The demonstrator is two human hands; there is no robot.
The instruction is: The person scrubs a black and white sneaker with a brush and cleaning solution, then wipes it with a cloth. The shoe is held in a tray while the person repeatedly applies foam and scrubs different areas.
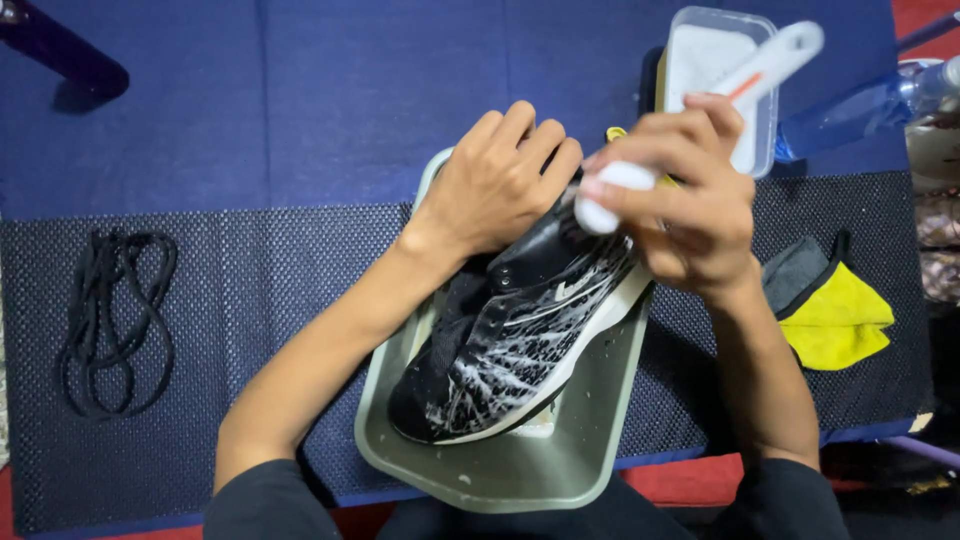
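Note:
A black sneaker (510, 345) with white sole and soapy foam streaks lies tilted in a grey-green tray (520, 475). My left hand (495, 180) presses down on the shoe's heel end, fingers spread over it. My right hand (685, 205) grips a white brush (765, 62) with a long handle, its head against the shoe's upper near the heel. Foam covers the shoe's side.
Black shoelaces (115, 320) lie coiled at the left on a black mesh mat (250, 290). A clear tub (715, 60) of white stuff stands behind the tray, a plastic bottle (860, 105) at the right. A yellow and grey cloth (830, 310) lies right of the tray.

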